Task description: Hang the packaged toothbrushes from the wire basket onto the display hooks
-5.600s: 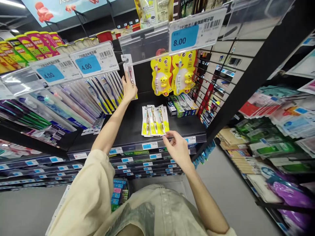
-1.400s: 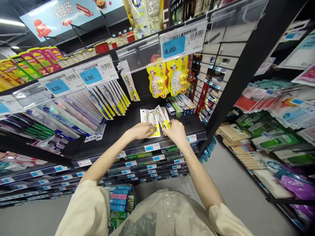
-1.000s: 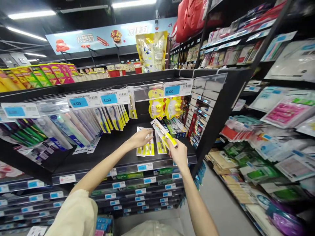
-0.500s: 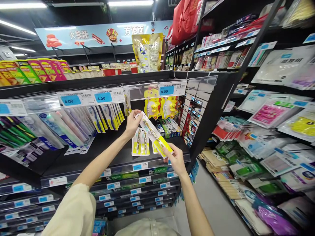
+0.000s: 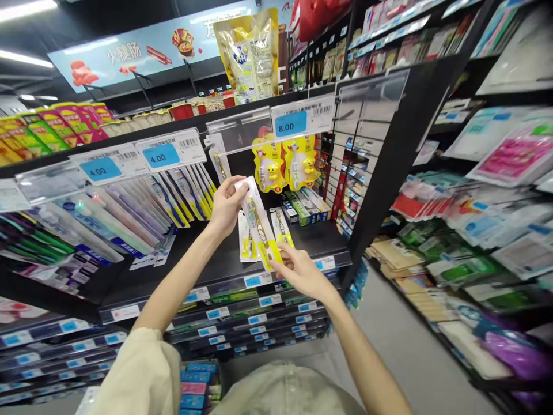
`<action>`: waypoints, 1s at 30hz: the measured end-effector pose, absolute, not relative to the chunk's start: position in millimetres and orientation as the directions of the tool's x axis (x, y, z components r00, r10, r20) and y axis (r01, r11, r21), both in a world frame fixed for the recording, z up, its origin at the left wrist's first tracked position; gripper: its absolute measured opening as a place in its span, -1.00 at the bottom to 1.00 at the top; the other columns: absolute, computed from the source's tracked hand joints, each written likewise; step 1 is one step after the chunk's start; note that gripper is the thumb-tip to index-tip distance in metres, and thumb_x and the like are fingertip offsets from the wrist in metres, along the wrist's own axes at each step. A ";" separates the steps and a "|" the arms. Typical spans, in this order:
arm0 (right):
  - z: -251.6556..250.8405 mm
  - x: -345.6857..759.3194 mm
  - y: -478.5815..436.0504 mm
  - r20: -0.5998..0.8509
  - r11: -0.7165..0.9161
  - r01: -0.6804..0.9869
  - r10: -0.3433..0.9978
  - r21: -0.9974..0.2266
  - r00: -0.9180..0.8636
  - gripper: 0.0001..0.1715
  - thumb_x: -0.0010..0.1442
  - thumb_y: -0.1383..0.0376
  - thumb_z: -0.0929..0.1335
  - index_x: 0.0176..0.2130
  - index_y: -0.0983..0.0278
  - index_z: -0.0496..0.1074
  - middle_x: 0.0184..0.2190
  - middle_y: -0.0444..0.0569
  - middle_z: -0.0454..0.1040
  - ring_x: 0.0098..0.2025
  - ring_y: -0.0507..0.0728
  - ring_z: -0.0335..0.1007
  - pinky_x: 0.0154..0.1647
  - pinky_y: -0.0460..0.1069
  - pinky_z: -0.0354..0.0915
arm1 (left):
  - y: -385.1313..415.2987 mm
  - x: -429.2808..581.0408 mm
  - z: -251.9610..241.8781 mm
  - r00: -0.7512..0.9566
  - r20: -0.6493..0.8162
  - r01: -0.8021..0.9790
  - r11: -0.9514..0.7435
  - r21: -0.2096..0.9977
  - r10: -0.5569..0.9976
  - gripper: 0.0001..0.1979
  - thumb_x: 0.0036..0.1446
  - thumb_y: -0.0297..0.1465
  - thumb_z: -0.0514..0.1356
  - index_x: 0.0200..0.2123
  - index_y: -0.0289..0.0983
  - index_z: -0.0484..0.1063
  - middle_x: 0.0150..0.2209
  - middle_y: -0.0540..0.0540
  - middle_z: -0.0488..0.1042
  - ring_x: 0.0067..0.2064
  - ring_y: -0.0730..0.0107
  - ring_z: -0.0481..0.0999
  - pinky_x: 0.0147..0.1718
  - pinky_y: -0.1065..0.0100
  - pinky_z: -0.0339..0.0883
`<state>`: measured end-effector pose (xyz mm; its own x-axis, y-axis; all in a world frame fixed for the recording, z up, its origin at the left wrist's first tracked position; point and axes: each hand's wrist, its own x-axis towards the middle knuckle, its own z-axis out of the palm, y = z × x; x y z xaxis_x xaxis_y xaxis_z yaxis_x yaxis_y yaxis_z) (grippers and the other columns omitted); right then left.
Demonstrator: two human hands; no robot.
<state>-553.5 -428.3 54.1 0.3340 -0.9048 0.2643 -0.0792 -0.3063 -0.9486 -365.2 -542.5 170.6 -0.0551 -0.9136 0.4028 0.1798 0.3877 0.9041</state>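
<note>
Nearest the camera, a cream fabric sleeve (image 5: 142, 369) covers the left upper arm at seven o'clock, and both bare forearms reach up toward the middle of the view. The right hand (image 5: 302, 271) pinches the yellow lower end of a white-and-yellow carded toothbrush blister pack (image 5: 259, 222) between thumb and fingertips. At eleven o'clock from it, the left hand (image 5: 227, 204) has its fingers closed on the pack's white top end. The pack is thus held at both ends, tilted, and clear of the black shop shelf (image 5: 332, 239) behind it. The step in hand looks like handling this single pack in the air. Any further move calls for one hand to keep a firm pinch while the other lets go, since the thin card could twist or slip. Behind the pack, two more white-and-yellow toothbrush packs (image 5: 247, 245) lie flat on the shelf. A row of green and blue toothpaste boxes (image 5: 306, 204) sits at two o'clock from them. Farther back, one like pack hangs alone (image 5: 218, 164) at twelve o'clock from the left hand, under a clear plastic label strip. Yellow duck-printed children's toothbrush packs (image 5: 285, 164) hang to its three o'clock, beneath a blue 8.00 price label (image 5: 290, 123). A fanned row of blue-and-yellow hanging toothbrush packs (image 5: 185, 193) fills the nine o'clock side.
</note>
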 end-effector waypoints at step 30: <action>80.9 -532.1 -426.7 0.473 -0.444 0.236 -0.877 -0.865 0.083 -0.49 0.35 0.03 0.45 0.16 0.22 0.43 -0.36 -0.08 0.61 -0.55 0.08 0.50 -0.58 -0.03 0.41 | -533.4 -378.4 245.1 0.016 0.848 -0.008 0.848 0.531 -0.531 -0.53 0.08 -0.02 0.47 -0.09 -0.17 0.50 -0.04 -0.10 0.56 0.17 0.04 0.56 0.16 0.14 0.45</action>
<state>-532.1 -426.7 80.9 0.0829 -0.8773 0.4728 0.2360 -0.4436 -0.8646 -378.4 -533.4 245.1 0.0158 -0.5306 0.8475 -0.0083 0.8475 0.5307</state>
